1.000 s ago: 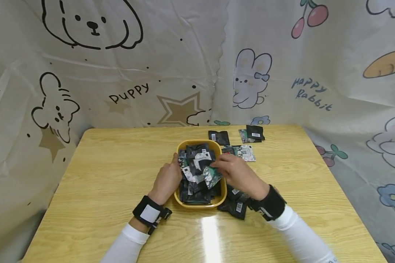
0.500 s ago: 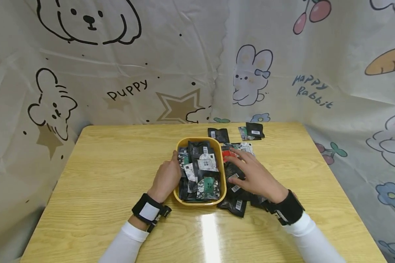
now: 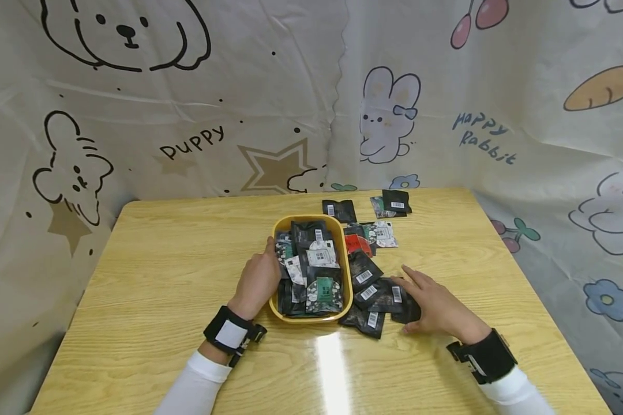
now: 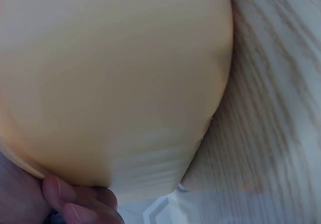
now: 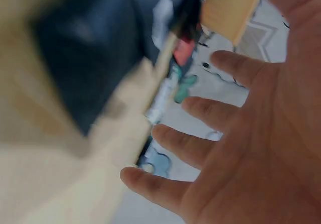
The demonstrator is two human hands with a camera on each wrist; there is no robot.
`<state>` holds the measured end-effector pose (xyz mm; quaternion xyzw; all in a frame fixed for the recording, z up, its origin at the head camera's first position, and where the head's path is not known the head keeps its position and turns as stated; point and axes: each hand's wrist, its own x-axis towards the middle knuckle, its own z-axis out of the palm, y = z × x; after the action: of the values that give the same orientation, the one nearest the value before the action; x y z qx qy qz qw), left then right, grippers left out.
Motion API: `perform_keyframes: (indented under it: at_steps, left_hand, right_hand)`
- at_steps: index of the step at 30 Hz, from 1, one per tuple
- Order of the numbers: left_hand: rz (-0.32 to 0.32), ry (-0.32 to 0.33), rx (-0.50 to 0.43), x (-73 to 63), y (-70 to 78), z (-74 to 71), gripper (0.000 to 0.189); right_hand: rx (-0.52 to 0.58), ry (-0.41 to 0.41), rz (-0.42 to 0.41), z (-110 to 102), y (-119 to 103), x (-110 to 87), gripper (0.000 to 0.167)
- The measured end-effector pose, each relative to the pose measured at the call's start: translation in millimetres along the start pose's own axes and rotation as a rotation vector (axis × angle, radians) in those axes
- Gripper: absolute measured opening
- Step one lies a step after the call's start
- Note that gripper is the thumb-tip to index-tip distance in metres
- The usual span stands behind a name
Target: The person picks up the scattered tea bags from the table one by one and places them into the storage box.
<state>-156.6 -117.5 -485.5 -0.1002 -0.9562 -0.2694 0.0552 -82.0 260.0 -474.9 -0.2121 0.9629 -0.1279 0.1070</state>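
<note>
My left hand (image 3: 255,282) grips the left rim of a yellow plastic basket (image 3: 348,288). In the left wrist view its curled fingers (image 4: 83,199) show at the edge of the basket's wall (image 4: 125,93). The basket is filled with small sachets, mostly black; a green-labelled sachet (image 3: 324,291) lies on top at the near end. To the right of the basket, my right hand (image 3: 441,308) is spread and holds nothing. Its fingertips are at the right side of a group of black sachets (image 3: 386,295). The right wrist view shows the open palm beside a blurred dark sachet (image 5: 100,48).
Beyond that group lie a red sachet (image 3: 357,244) and a white one (image 3: 386,233). A black sachet (image 3: 340,211) and a small overlapping pair (image 3: 397,202) are near the far edge of the wooden table (image 3: 176,248). A printed curtain (image 3: 270,92) hangs behind.
The right hand let go of a green-patterned sachet, which now lies in the basket. It then moved right and toward the near side, past the loose sachets. The left hand stayed at the basket.
</note>
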Motion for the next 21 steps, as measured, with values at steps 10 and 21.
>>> perform_keyframes:
  at_steps: [10, 21]
  left_hand:
    - [-0.009, 0.003, 0.002, -0.4, -2.6, -1.8, 0.047]
    - [0.0, 0.005, 0.008, 1.1, -0.7, -2.9, 0.047]
  right_hand:
    - [-0.146, 0.076, -0.003, 17.6, -10.3, -9.8, 0.055]
    - [-0.146, 0.133, 0.017, -12.3, -7.9, -26.7, 0.031]
